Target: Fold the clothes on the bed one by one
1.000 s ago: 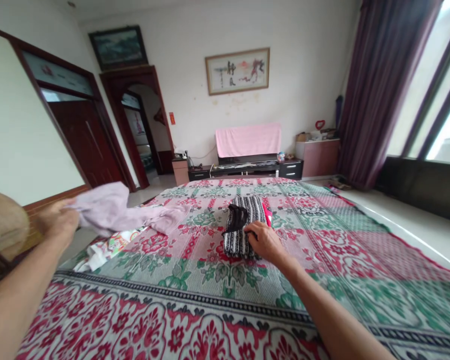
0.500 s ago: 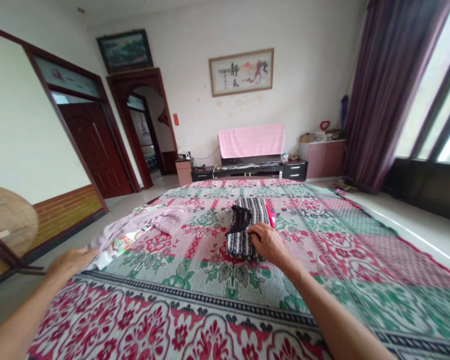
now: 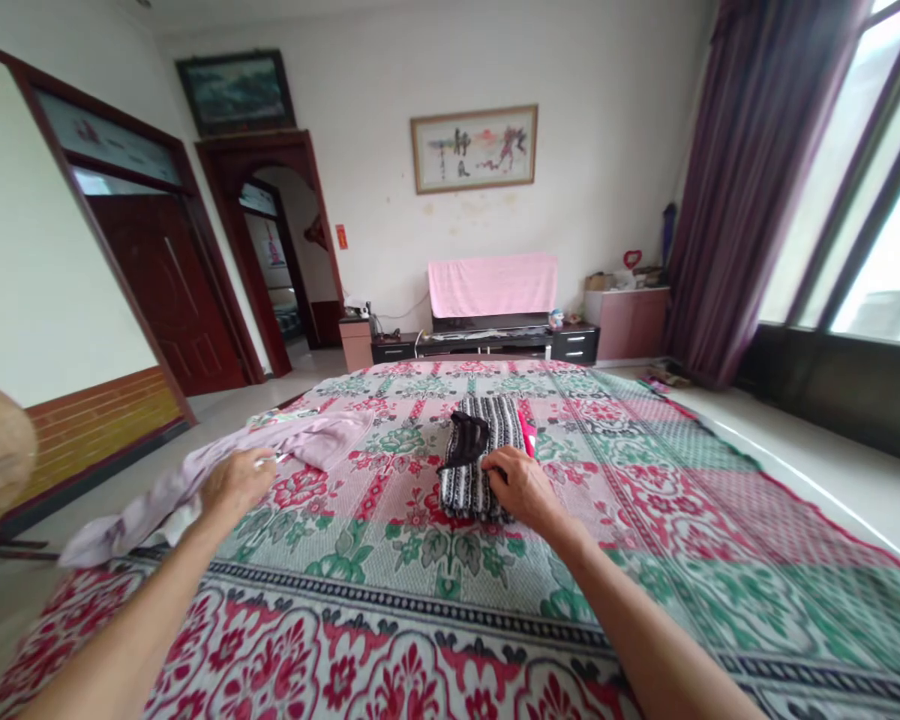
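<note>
My left hand (image 3: 238,490) is closed, with a bit of white showing at its fingertips, over the white printed garment on the left of the bed. A pale pink garment (image 3: 326,438) lies crumpled across that spot, its end trailing toward the near left edge. My right hand (image 3: 523,487) has its fingers curled on the right side of a folded black-and-white striped knit garment (image 3: 461,495). On top of the knit lies a small black cloth item (image 3: 469,440) with straps. Something bright pink (image 3: 527,432) peeks out from under its right side.
A floral blanket (image 3: 390,620) in red, green and white covers the bed. Beyond it stand a low black TV cabinet (image 3: 457,347) and a TV under a pink cloth (image 3: 493,285). A purple curtain (image 3: 750,200) hangs at the right; a round wooden board (image 3: 0,445) stands at the left.
My left hand has let go of the pink garment's near end and moved right and forward to the white printed garment. My right hand stays on the striped knit.
</note>
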Demonstrator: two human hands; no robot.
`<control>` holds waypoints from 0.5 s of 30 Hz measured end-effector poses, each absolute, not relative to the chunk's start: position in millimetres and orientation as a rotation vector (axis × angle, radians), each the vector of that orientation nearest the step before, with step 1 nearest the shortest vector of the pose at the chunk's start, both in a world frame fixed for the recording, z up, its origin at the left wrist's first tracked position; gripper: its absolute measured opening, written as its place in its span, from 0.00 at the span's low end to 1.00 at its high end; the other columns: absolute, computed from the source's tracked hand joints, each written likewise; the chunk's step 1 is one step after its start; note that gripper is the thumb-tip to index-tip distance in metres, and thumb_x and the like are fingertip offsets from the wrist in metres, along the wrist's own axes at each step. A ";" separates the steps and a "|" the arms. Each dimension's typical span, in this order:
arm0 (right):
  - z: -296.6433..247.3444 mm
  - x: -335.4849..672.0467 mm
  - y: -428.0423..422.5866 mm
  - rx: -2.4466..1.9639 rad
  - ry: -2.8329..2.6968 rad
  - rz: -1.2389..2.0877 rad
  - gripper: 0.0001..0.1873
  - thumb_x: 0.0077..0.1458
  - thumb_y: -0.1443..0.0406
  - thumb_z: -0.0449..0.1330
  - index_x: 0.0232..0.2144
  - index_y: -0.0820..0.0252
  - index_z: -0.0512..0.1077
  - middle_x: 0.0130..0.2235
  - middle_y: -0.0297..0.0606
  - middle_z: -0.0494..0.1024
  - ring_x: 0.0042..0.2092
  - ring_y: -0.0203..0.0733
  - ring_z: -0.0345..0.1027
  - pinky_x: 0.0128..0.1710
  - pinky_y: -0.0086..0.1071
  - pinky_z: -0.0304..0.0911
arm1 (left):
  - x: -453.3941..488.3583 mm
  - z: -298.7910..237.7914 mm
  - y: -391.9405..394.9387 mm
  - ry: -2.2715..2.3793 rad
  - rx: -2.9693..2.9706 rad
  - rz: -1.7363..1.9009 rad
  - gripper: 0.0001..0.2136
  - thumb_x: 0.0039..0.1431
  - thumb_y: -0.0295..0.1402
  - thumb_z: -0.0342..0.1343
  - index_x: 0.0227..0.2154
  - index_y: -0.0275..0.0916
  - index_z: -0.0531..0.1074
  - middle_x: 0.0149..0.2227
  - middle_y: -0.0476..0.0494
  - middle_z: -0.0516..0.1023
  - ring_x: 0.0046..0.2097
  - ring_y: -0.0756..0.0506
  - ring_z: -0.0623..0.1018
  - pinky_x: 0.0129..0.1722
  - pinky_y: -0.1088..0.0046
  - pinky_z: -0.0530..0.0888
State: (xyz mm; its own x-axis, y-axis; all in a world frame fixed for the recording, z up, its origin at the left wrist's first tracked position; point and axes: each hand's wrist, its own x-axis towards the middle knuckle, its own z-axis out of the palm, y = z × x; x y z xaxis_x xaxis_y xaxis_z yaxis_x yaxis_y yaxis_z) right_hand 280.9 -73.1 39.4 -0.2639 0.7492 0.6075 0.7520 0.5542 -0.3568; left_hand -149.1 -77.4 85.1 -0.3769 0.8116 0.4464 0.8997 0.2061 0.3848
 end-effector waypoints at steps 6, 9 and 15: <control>37.0 282.0 -73.3 -1.180 -2.003 0.012 0.11 0.51 0.73 0.52 0.31 0.59 0.73 0.35 0.38 0.74 0.38 0.38 0.68 0.43 0.30 0.61 | 1.4 76.2 -64.4 -2.099 -2.261 -0.961 0.13 0.54 0.36 0.50 0.33 0.42 0.79 0.38 0.44 0.81 0.38 0.45 0.77 0.38 0.73 0.67; 37.7 282.0 -74.3 -1.176 -1.990 0.013 0.11 0.51 0.73 0.52 0.31 0.60 0.73 0.34 0.38 0.74 0.38 0.38 0.68 0.42 0.30 0.61 | 53.9 74.5 -66.9 -1.985 -2.456 -1.032 0.14 0.55 0.39 0.50 0.29 0.41 0.80 0.33 0.44 0.81 0.35 0.45 0.77 0.34 0.73 0.66; 37.0 282.5 -72.3 -1.179 -1.991 0.009 0.10 0.51 0.73 0.53 0.30 0.60 0.73 0.34 0.38 0.74 0.37 0.38 0.68 0.41 0.29 0.61 | 92.7 61.4 -66.4 -2.063 -2.525 -1.018 0.16 0.53 0.44 0.54 0.25 0.37 0.79 0.23 0.44 0.78 0.27 0.47 0.74 0.26 0.75 0.62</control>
